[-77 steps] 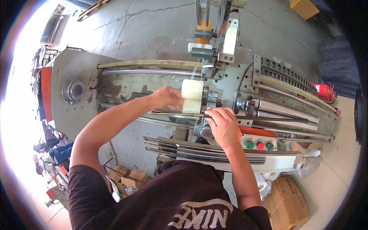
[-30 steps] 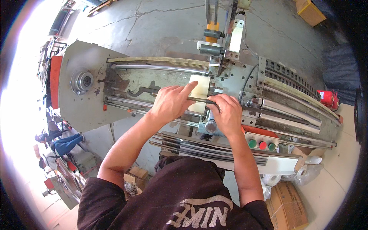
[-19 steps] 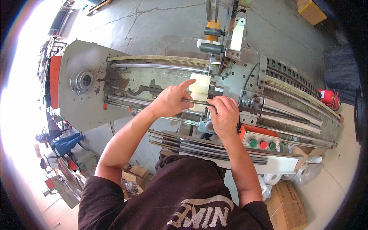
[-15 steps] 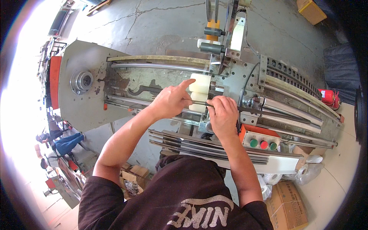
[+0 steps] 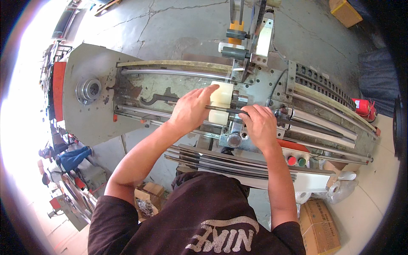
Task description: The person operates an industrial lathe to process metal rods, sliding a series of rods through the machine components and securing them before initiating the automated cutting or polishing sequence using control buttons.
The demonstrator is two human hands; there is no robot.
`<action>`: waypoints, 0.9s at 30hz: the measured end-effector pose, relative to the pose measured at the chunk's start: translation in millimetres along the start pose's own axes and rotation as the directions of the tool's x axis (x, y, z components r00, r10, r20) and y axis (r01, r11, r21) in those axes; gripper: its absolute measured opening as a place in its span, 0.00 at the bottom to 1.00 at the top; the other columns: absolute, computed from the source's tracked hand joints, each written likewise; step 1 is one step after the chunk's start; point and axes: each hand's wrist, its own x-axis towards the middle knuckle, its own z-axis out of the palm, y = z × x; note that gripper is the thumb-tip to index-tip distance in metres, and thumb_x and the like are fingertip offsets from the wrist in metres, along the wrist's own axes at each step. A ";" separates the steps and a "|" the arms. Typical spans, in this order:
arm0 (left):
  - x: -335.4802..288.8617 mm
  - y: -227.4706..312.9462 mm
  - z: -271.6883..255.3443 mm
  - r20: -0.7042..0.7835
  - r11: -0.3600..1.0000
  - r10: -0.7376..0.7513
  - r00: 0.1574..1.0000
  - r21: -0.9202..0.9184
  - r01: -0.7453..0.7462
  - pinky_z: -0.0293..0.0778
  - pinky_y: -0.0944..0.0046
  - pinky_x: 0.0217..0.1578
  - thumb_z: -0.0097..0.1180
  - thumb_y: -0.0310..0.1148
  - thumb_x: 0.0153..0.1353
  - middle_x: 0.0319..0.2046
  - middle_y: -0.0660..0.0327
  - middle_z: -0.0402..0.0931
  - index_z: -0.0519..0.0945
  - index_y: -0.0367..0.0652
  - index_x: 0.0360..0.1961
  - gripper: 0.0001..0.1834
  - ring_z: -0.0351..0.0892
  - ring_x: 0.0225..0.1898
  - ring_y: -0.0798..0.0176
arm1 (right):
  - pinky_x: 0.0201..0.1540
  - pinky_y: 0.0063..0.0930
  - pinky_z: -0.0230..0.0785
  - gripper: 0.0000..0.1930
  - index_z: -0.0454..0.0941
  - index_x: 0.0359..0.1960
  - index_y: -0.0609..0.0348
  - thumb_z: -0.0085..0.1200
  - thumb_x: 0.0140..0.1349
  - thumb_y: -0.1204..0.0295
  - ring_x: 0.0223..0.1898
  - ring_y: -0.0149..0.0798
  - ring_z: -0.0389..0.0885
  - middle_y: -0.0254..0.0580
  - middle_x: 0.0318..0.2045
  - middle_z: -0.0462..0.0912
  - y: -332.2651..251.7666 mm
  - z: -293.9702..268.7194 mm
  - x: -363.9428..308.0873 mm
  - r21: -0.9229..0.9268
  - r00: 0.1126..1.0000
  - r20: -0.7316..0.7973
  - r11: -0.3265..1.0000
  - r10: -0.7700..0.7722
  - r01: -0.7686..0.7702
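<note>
A slim metal rod [image 5: 215, 108], dark over its right part, lies across both hands above the bench machine [image 5: 140, 91]. My left hand [image 5: 190, 107] is closed round its left stretch, with the index finger reaching to the upper cream roller [image 5: 222, 93]. My right hand [image 5: 260, 122] pinches the dark part between thumb and fingers. Under the rod sits the lower cream roller [image 5: 218, 117]. Past my right hand a long dark bar [image 5: 314, 126] slopes away; whether it belongs to the rod I cannot tell. A hook spanner [image 5: 159, 99] rests on the machine bed left of my left hand.
Several thin rods [image 5: 221, 162] lie on a ledge in front of me. Beside my right forearm is an orange control box [image 5: 293, 146] with coloured buttons. Upright brackets [image 5: 238, 46] stand behind the rollers. A red cylinder [image 5: 364, 109] and a cardboard box [image 5: 318, 225] are to the right.
My right hand has slid right along the rod, away from the rollers, and uncovered a round metal knob. My left hand has shifted slightly, its fingers now flatter over the rod.
</note>
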 end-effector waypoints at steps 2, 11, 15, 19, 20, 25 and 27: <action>-4.9 -4.0 -9.7 -0.028 0.996 -0.055 0.998 -0.072 0.053 0.78 0.46 0.50 0.66 0.30 0.62 0.37 0.53 0.83 0.73 0.44 0.66 0.31 0.83 0.44 0.42 | 0.52 0.42 0.74 0.09 0.85 0.41 0.54 0.67 0.63 0.66 0.44 0.50 0.85 0.41 0.40 0.87 1.6 1.4 -2.8 0.008 0.997 -0.072 1.000 0.026 -0.026; -11.3 -35.8 -15.0 0.182 0.978 -0.016 0.983 0.206 -0.022 0.76 0.49 0.47 0.64 0.37 0.65 0.36 0.56 0.84 0.83 0.44 0.40 0.09 0.83 0.42 0.47 | 0.63 0.47 0.67 0.13 0.84 0.46 0.54 0.68 0.62 0.67 0.50 0.47 0.81 0.39 0.43 0.86 3.6 3.4 -10.5 -0.085 0.988 -0.148 0.995 0.034 -0.047; -4.7 -37.0 -0.7 0.041 0.975 -0.002 0.999 0.221 -0.007 0.75 0.49 0.47 0.69 0.34 0.60 0.34 0.58 0.81 0.80 0.45 0.36 0.09 0.81 0.42 0.48 | 0.69 0.49 0.62 0.12 0.84 0.48 0.54 0.65 0.65 0.68 0.53 0.44 0.81 0.37 0.44 0.86 15.1 3.3 -14.6 -0.258 0.990 -0.137 0.966 -0.038 0.001; -3.2 -41.3 12.5 0.006 0.975 -0.051 0.999 0.219 0.049 0.75 0.48 0.47 0.70 0.35 0.58 0.36 0.59 0.80 0.79 0.44 0.38 0.12 0.80 0.43 0.48 | 0.71 0.50 0.61 0.10 0.85 0.47 0.52 0.63 0.66 0.70 0.54 0.41 0.82 0.35 0.43 0.86 25.4 3.3 -13.1 -0.300 0.985 -0.143 0.953 -0.092 0.045; -3.7 -41.0 12.4 0.013 0.976 -0.072 0.997 0.204 0.068 0.75 0.48 0.48 0.71 0.35 0.57 0.38 0.58 0.80 0.80 0.44 0.41 0.14 0.79 0.44 0.48 | 0.71 0.50 0.61 0.10 0.86 0.47 0.52 0.64 0.65 0.70 0.53 0.40 0.82 0.35 0.42 0.87 26.5 2.9 -11.7 -0.289 0.985 -0.146 0.956 -0.091 0.046; -23.1 -8.5 19.6 -0.140 0.990 0.094 0.986 0.117 -0.078 0.74 0.46 0.60 0.73 0.40 0.55 0.55 0.51 0.76 0.76 0.42 0.64 0.35 0.76 0.58 0.45 | 0.71 0.49 0.61 0.08 0.87 0.43 0.51 0.65 0.63 0.70 0.53 0.40 0.83 0.33 0.41 0.88 26.8 9.0 -12.5 -0.252 0.974 -0.206 0.967 -0.093 0.039; -28.4 10.0 30.3 -0.023 0.977 0.171 0.985 0.136 -0.167 0.71 0.45 0.66 0.74 0.42 0.55 0.61 0.50 0.73 0.71 0.42 0.72 0.44 0.72 0.65 0.44 | 0.71 0.49 0.61 0.08 0.87 0.43 0.51 0.66 0.62 0.70 0.53 0.39 0.83 0.33 0.42 0.88 28.1 13.3 -15.0 -0.254 0.968 -0.232 0.967 -0.093 0.033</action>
